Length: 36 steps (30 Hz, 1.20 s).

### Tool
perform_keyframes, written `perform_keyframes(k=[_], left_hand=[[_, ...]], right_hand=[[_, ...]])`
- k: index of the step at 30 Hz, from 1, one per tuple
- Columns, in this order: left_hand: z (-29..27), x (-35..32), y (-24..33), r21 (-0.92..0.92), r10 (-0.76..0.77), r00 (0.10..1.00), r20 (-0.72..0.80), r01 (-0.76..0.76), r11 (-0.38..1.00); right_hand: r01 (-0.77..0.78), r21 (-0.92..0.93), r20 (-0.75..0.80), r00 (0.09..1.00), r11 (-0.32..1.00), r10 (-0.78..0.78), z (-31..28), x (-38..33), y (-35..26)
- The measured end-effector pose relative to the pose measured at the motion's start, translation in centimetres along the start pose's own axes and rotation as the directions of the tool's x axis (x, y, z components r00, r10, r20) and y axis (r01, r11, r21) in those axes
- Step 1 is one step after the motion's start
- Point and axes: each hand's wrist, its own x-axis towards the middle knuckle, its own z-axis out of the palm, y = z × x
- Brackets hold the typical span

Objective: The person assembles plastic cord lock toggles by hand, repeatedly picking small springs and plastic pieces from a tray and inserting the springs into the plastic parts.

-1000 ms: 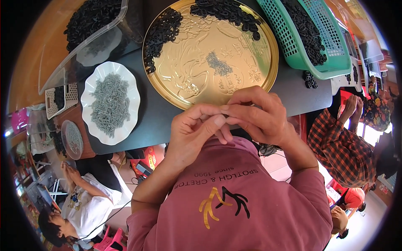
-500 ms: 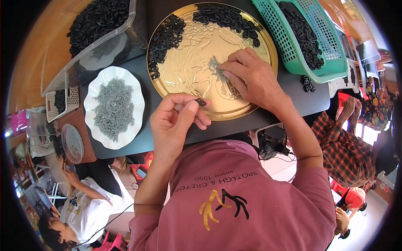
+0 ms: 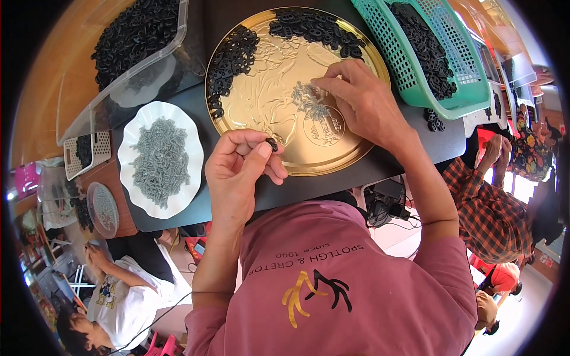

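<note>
My left hand (image 3: pixel 234 172) is closed at the tray's near edge, pinching a small black plastic part (image 3: pixel 271 144) between thumb and forefinger. Over the right half of the round gold tray (image 3: pixel 267 101), my right hand (image 3: pixel 369 107) has thumb and forefinger pressed together. Whatever is between those fingertips is too small to make out. Just beside them, a little heap of small grey screw-like pieces (image 3: pixel 310 102) lies on the tray. Black plastic parts (image 3: pixel 317 28) are piled along the tray's far rim, and a second pile of flat black pieces (image 3: pixel 233 56) lies at its left.
A white scalloped plate (image 3: pixel 126 155) of grey pieces stands left of the tray. Behind it is a clear bin (image 3: pixel 119 98) of black parts. A green basket (image 3: pixel 409 80) with black parts stands at right, loose parts (image 3: pixel 434 120) beside it. Other people sit on both sides.
My right fingertips have lifted slightly off the grey heap, leaving more of it visible. My left hand has shifted a little left, and the black part in it has turned.
</note>
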Motion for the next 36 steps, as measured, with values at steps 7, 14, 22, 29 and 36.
perform_keyframes(k=[7,14,22,29,36], left_hand=[[0.2,0.1,0.1,0.076,-0.032,0.999,0.000,0.032,0.997],[0.1,0.3,0.1,0.087,-0.036,0.999,0.008,0.035,0.996],[0.1,0.5,0.1,0.067,-0.029,1.000,0.006,0.028,0.997],[0.0,0.6,0.0,0.064,-0.035,0.999,-0.008,0.035,0.997],[0.1,0.7,0.0,0.080,-0.030,1.000,-0.001,0.030,0.996]], right_hand=[[-0.034,0.029,-0.017,0.999,0.999,0.034,-0.3,0.0,0.6],[-0.021,0.014,-0.001,1.000,1.000,0.021,0.1,0.1,1.1],[-0.075,0.042,-0.029,0.997,0.996,0.076,-0.5,-0.1,1.5],[-0.177,0.051,0.029,0.984,0.983,0.176,-0.2,1.2,1.2],[-0.110,0.011,0.041,0.993,0.994,0.109,0.9,2.1,2.1]])
